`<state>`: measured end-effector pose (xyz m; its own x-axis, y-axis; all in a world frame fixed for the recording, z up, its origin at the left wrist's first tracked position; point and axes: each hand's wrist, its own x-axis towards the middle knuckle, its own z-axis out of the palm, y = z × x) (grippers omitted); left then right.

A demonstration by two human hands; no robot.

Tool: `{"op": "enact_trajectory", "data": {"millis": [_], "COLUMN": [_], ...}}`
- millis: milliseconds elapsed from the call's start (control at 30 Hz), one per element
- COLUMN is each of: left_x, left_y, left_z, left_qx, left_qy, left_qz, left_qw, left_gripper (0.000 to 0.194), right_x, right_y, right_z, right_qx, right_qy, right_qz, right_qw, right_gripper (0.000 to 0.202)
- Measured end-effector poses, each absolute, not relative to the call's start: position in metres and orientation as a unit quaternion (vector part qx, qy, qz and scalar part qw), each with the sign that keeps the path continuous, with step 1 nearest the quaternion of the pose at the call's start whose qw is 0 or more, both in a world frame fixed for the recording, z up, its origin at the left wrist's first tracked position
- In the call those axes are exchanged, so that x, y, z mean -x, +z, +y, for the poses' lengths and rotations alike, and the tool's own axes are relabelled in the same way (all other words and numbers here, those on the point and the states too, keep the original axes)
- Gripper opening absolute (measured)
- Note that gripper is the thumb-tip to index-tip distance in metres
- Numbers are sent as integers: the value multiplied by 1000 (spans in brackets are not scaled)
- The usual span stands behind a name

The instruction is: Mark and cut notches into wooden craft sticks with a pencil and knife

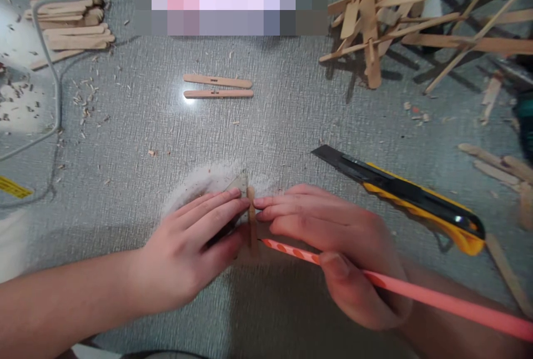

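Note:
A wooden craft stick (252, 231) stands lengthwise between my two hands, blurred at its near end. My left hand (194, 245) bears on its left side with fingertips and thumb, the fingers together. What lies beneath those fingers is mostly hidden; a thin clear edge shows just beyond them. In my right hand (353, 248) a pink pencil (437, 298) rests by the thumb, its dark point beside the stick. The fingertips of that hand touch or nearly touch the stick's right side. Two craft sticks with dark marks at their middles, an upper one (229, 81) and a lower one (233, 94), lie farther off.
A yellow and black utility knife (400, 198) lies right of my right hand, blade out. Loose sticks (370, 42) are heaped at the far right, stacked ones (77, 36) at the far left. A grey cable (52, 70) crosses the left side. Wood shavings dot the table (275, 120).

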<state>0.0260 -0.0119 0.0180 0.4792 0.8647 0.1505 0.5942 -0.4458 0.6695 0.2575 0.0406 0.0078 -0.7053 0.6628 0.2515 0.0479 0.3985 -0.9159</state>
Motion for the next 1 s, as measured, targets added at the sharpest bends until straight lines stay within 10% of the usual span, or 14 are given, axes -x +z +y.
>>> {"op": "enact_trajectory", "data": {"millis": [1000], "left_x": [-27], "left_y": [15], "left_z": [-14], "left_qx": [-804], "left_qy": [260], "left_qz": [452], "left_qw": [287], "left_gripper": [17], "right_x": [-258], "right_y": [6], "right_z": [36], "right_qx": [253], "right_qy": [505], "right_qz": [-766], "right_qw": [309], "right_gripper": [45]}}
